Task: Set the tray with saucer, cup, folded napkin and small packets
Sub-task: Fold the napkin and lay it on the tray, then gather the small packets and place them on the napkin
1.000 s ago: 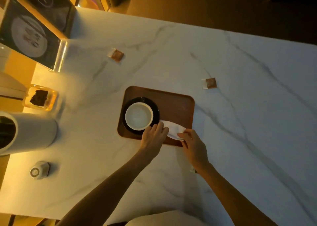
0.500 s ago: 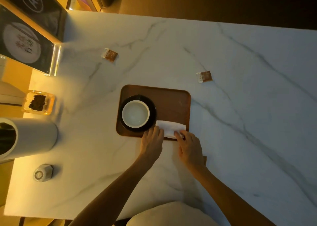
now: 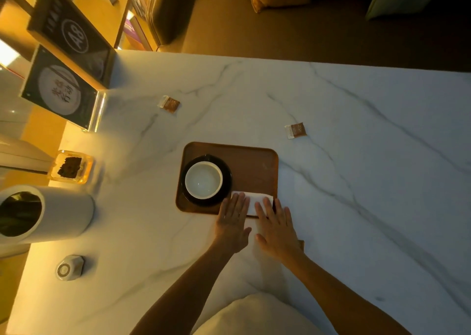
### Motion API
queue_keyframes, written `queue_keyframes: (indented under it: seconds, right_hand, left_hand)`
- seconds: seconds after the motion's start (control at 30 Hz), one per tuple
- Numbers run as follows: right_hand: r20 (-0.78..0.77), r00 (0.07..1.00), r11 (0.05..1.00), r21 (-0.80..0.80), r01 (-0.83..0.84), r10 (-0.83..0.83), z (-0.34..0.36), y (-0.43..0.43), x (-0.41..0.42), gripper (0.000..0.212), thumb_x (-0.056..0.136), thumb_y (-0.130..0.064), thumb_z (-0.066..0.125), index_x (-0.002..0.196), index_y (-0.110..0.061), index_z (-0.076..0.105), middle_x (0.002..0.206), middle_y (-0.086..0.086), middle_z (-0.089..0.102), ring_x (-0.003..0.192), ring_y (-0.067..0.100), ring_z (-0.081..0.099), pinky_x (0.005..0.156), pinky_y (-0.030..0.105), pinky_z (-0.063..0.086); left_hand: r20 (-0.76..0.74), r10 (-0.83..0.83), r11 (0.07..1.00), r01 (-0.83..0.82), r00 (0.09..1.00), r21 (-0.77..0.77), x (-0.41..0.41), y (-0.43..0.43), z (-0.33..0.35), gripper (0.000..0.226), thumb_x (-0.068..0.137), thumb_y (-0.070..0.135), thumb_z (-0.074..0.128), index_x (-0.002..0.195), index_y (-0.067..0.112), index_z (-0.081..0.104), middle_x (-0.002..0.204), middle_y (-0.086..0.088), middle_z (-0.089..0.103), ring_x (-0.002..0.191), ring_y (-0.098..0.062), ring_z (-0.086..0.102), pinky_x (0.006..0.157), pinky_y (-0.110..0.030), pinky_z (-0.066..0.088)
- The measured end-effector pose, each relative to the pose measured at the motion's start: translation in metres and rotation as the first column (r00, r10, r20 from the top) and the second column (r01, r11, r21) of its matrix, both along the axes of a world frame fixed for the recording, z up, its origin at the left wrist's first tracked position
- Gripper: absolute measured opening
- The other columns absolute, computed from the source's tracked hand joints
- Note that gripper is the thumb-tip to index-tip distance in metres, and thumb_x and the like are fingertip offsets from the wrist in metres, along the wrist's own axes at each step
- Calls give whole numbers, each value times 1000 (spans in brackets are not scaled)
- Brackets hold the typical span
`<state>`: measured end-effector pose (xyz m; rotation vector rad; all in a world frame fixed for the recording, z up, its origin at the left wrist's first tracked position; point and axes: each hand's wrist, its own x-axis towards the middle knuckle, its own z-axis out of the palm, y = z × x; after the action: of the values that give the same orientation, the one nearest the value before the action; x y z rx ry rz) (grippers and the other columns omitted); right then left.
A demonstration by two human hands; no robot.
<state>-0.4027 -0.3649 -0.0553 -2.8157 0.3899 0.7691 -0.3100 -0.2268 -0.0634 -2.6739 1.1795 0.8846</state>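
On the tray (image 3: 254, 161): a dark saucer (image 3: 227, 182) sits at the left end with a white cup (image 3: 203, 180) standing on it. A white folded napkin (image 3: 251, 202) lies along the near edge, just right of the saucer.
Left hand (image 3: 232, 222): fingers straight and flat, tips resting on the napkin's left end, gripping nothing.
Right hand (image 3: 276, 229): also flat and spread, fingertips on the napkin's right end.
Done: saucer, cup and napkin look placed (the napkin is perhaps being smoothed).
Left to do: the left packet (image 3: 169, 104) and right packet (image 3: 295, 130) lie on the marble table (image 3: 356, 182), beyond the tray.
Containers: the cup appears empty. A glass jar (image 3: 70, 166) at far left holds something dark brown. A white cylinder (image 3: 61, 215) has dark contents I cannot identify.
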Motion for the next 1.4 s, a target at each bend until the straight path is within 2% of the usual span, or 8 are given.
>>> queue_keyframes:
  seconds: [0.13, 0.27, 0.43, 0.6, 0.73, 0.97, 1.17, 1.4]
  right_hand:
    - [-17, 1000, 1000, 21, 21, -21, 6, 1, 6, 88, 86, -61, 50, 153, -24, 8, 162, 10, 3, 147, 40, 7, 116, 59, 12]
    - [-64, 998, 1000, 15, -20, 21, 15, -5, 11, 81, 91, -65, 32, 152, -27, -6, 162, 6, -6, 148, 36, -2, 116, 58, 3]
    - [-9, 983, 980, 80, 184, -184, 34, -7, -1, 84, 88, -71, 26, 151, -30, -10, 162, 5, -10, 149, 34, -5, 117, 55, 5]
    - [-2, 951, 938, 164, 304, -308, 53, -29, -34, 78, 90, -70, 23, 150, -34, -12, 162, 2, -14, 148, 30, -11, 117, 55, -3]
    - [68, 924, 919, 158, 362, -376, 79, -60, -49, 75, 91, -67, 29, 150, -38, -7, 163, 2, -7, 149, 30, -6, 116, 56, -2]
    - [282, 854, 898, 86, 431, -437, 137, -106, -57, 77, 88, -71, 28, 151, -38, -3, 163, 2, -3, 149, 31, -2, 116, 56, -1]
    - [405, 805, 892, 69, 446, -434, 169, -123, -70, 77, 88, -71, 29, 152, -36, 5, 163, 3, 0, 149, 30, -2, 115, 58, -2]
    - [388, 795, 876, 77, 476, -466, 167, -118, -101, 77, 88, -70, 32, 152, -34, 10, 163, 3, 6, 149, 30, 1, 116, 58, -1]
  left_hand:
    - [-7, -6, 996, 7, 1000, 83, 3, -8, 8, 86, 96, 56, 32, 153, 16, -19, 160, -6, -28, 147, -26, -27, 122, -49, -7]
    - [-85, 21, 993, -10, 996, 121, 10, -14, 29, 82, 99, 44, 41, 155, 18, -12, 163, -5, -20, 149, -27, -21, 123, -49, -5]
    - [-147, 132, 991, -129, 980, 26, -1, 1, 57, 70, 100, 23, 37, 156, 16, -5, 165, -4, -9, 152, -24, -12, 123, -43, 0]
    - [-94, 64, 998, -61, 994, 32, -10, 21, 82, 66, 101, 24, 34, 156, 12, 0, 165, -7, -3, 153, -24, -5, 125, -43, 7]
    - [-6, 46, 999, -46, 999, -11, -7, 11, 108, 63, 99, 16, 36, 156, 12, 8, 165, -6, 9, 152, -25, 5, 124, -47, 8]
    - [164, 3, 989, 21, 986, -149, 8, -34, 163, 57, 100, 33, 36, 153, 21, 18, 162, -7, 14, 151, -34, 5, 115, -69, 6]
    - [296, -81, 976, 136, 952, -172, 2, -69, 194, 59, 99, 47, 32, 152, 25, 20, 163, -8, 11, 151, -35, 3, 113, -70, 3]
    - [333, -147, 967, 205, 931, -148, -11, -83, 187, 61, 98, 54, 29, 152, 29, 18, 164, -6, 9, 151, -35, 2, 111, -71, 1]
